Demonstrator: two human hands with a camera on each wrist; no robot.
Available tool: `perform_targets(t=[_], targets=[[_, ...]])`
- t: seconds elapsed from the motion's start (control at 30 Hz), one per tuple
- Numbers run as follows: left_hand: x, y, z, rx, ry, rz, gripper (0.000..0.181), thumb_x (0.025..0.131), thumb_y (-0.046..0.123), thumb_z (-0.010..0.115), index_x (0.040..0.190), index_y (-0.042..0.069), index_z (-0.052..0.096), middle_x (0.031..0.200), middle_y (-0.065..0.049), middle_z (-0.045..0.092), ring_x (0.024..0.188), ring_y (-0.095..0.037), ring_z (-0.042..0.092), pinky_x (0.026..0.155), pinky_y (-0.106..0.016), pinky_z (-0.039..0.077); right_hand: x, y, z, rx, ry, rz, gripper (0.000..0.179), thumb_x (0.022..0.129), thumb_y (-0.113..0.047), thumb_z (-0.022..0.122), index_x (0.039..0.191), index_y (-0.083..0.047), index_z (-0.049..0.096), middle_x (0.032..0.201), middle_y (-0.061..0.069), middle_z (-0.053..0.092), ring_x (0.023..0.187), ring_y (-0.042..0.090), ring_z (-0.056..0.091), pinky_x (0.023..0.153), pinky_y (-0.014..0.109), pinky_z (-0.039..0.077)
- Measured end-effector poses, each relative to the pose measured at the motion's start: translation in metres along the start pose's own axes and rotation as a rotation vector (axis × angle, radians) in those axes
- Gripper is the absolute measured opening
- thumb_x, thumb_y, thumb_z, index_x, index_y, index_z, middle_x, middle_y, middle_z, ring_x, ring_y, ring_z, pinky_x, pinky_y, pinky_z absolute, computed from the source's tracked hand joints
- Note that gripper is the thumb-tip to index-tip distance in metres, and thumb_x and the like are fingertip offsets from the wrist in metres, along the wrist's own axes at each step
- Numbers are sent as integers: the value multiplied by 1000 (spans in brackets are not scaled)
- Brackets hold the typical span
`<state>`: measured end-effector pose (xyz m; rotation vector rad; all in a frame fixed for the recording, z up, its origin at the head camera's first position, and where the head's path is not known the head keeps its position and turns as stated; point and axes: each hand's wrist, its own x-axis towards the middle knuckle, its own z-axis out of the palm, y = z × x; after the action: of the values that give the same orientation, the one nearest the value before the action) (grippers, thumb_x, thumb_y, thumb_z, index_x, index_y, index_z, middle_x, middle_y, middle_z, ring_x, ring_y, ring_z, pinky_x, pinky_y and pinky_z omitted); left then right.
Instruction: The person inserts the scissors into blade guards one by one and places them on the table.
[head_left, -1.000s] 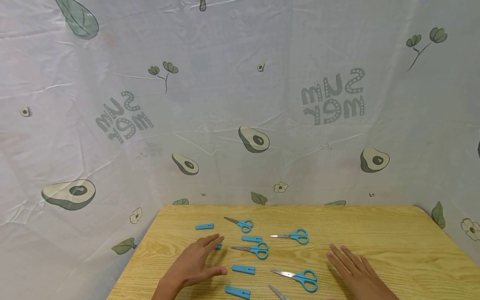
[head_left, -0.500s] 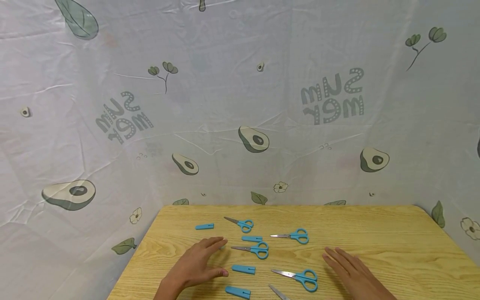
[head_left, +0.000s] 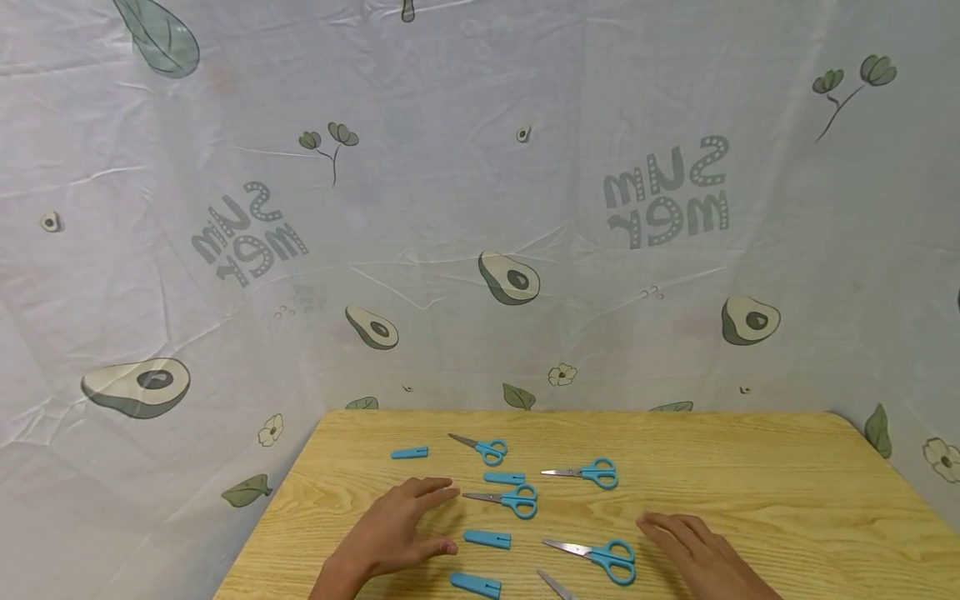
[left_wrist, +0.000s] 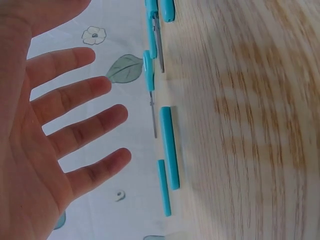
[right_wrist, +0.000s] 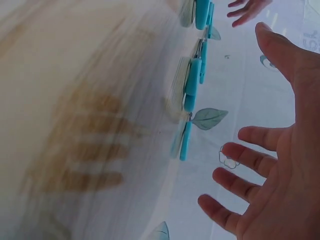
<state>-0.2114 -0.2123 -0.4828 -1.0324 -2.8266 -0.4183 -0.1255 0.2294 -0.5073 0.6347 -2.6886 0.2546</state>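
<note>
My left hand [head_left: 393, 529] hovers over the left part of the table, fingers spread and holding nothing. Its fingertips are near the blade of the middle scissors [head_left: 517, 500], and its thumb is close to a blue blade cap [head_left: 487, 539]. In the left wrist view the palm and extended fingers [left_wrist: 90, 135] show bare. My right hand [head_left: 693, 550] is to the right of the front scissors [head_left: 611, 560], fingers loosely extended and nothing in them. The right wrist view shows its fingers [right_wrist: 250, 160] apart above the wood.
More blue-handled scissors [head_left: 491, 451] and scissors [head_left: 600, 473] lie farther back. Loose caps lie at the back left [head_left: 409, 453], by the middle scissors [head_left: 504, 478] and in front [head_left: 476, 585]. Another blade [head_left: 557, 585] is cut off below. A patterned curtain [head_left: 450, 208] hangs behind the table [head_left: 750, 450].
My right hand has shifted left toward the front scissors, its fingers drawing closer together. My left hand has edged slightly right, covering a cap end that showed before. Scissors and caps stay put.
</note>
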Motion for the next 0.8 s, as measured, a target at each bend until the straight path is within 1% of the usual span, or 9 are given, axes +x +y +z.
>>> perform_targets(t=[0.07,0.1,0.17,0.27,0.4,0.57,0.67,0.73,0.8], targets=[[1,0,1,0,0,5,66,89,60,65,144,26,54,147,4,51,128,-23,55,97,-48,51,0,1,1,-1,22,-32,106,61,-90,62,138,-18,56,133,-11,55,116,6,50,93,32,45],[1,0,1,0,1,9,65,89,60,65,144,26,54,146,4,52,127,-23,55,97,-48,51,0,0,1,-5,20,-37,106,61,-91,62,138,-19,56,133,-12,55,116,5,50,90,37,50],[1,1,3,4,1,13,64,89,59,65,143,26,55,145,3,53,127,-23,56,97,-47,51,-1,0,3,-4,25,-51,105,60,-91,62,138,-20,56,133,-14,54,116,4,50,88,42,53],[1,1,4,12,0,17,63,89,59,65,142,26,56,143,3,55,126,-23,57,96,-47,51,-3,1,6,3,45,-81,103,61,-90,62,138,-22,57,133,-16,53,117,2,49,88,38,53],[1,2,5,14,-13,18,63,89,60,65,142,26,57,142,3,56,125,-22,57,96,-46,52,-3,3,9,29,91,-147,95,63,-84,69,135,-23,60,130,-16,54,115,1,50,85,32,55],[2,1,9,16,-24,24,65,88,62,64,142,25,57,142,4,56,125,-22,57,96,-46,52,-7,-4,7,87,52,-97,88,63,-86,66,132,-31,60,128,-22,50,109,-5,50,83,27,55],[3,1,10,22,-17,31,66,88,63,64,141,25,58,141,4,57,124,-22,57,96,-46,52,-9,-8,8,97,58,-70,85,63,-87,64,129,-34,61,125,-25,49,104,-9,49,80,23,55],[3,2,11,23,-11,37,66,87,63,65,140,25,58,140,4,57,123,-22,58,96,-45,52,-7,-8,11,112,86,-99,81,65,-82,69,128,-31,63,123,-24,51,101,-9,50,77,21,54],[3,4,12,26,-7,44,67,86,63,65,140,25,59,139,4,58,121,-21,58,95,-44,53,-5,-5,15,125,127,-154,77,68,-75,74,128,-27,64,122,-21,54,101,-7,52,76,19,53]])
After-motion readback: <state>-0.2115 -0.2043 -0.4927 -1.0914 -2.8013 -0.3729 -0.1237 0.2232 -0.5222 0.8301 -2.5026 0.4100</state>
